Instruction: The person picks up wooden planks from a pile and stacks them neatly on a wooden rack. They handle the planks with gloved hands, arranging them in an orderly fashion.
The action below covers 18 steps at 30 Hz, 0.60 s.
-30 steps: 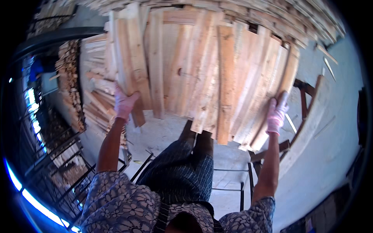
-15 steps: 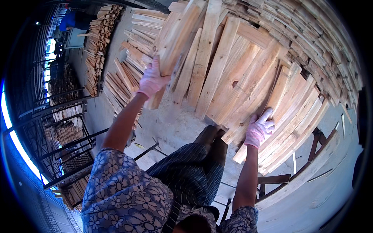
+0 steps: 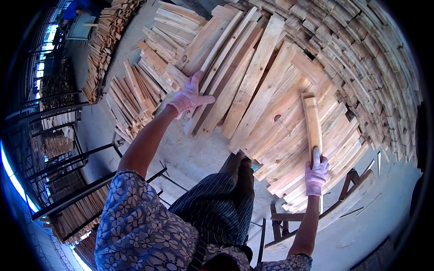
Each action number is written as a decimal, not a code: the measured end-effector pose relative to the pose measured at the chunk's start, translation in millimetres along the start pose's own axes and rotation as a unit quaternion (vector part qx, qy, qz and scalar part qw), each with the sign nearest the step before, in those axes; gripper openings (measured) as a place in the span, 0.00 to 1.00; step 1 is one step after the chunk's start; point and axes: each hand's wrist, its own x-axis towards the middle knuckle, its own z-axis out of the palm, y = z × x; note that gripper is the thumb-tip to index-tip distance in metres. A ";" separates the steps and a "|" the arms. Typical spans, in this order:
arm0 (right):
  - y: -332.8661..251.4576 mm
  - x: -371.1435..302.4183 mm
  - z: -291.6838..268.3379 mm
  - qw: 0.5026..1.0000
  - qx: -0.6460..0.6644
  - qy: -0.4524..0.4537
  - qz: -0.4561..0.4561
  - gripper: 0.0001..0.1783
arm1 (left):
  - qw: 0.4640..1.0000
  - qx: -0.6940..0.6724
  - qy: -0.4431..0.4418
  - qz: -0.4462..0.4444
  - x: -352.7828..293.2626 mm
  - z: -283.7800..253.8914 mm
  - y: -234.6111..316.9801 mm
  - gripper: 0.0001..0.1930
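Observation:
My right hand (image 3: 317, 175), in a pink-and-white knit glove, grips the near end of a short wooden board (image 3: 313, 122). That board lies at an angle across the layer of pale planks (image 3: 282, 128) in front of me. My left hand (image 3: 192, 95), gloved alike, has its fingers stretched out and its thumb apart. It is at the near left ends of several narrow upright-leaning boards (image 3: 226, 63); whether the fingertips touch them I cannot tell. A wider knotted board (image 3: 199, 47) lies just beyond that hand.
A tall stack of boards (image 3: 361, 49) curves along the far right. Loose wood bundles (image 3: 131, 97) lie on the floor at left, beyond black metal racks (image 3: 72, 162). A wooden trestle (image 3: 325, 219) stands at lower right. Another wood pile (image 3: 106, 45) runs along the upper left.
My right hand has moved nearer to me and right, turning its board away from the line of the planks. My left hand has come off the wide board and shifted right.

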 end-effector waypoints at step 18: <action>9.5 46.5 -20.8 0.989 -0.041 -0.134 0.055 0.43 | 0.984 -0.175 0.033 -0.010 61.5 7.9 -36.1 0.37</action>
